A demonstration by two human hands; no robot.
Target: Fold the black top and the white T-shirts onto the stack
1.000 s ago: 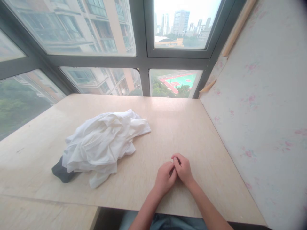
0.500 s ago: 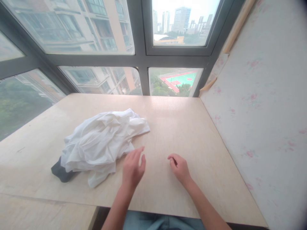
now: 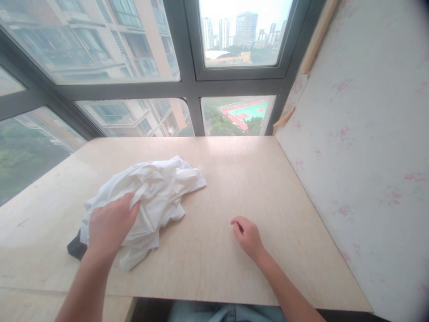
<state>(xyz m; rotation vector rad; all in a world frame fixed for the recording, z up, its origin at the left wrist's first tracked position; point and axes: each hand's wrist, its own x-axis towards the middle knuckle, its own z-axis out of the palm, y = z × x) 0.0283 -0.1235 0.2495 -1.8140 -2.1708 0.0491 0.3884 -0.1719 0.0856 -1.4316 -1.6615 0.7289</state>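
A crumpled white garment lies in a loose heap on the left half of the pale surface. My left hand is on its left part, and a fold of the fabric is gathered at the thumb and fingers. The fingertips are partly hidden in the cloth. From under the heap's lower left edge a dark piece of fabric sticks out, partly covered by my left wrist. To the right, apart from the garment, my right hand rests with curled fingers, and nothing shows in it.
Grey window frames rise behind the surface. On the right stands a wall with flowered paper, its covering torn near the window corner. The surface's front edge runs just before my lap in blue trousers.
My left hand has moved left from beside the garment onto it and taken hold of the cloth. The right hand stays in place. The view has shifted slightly.
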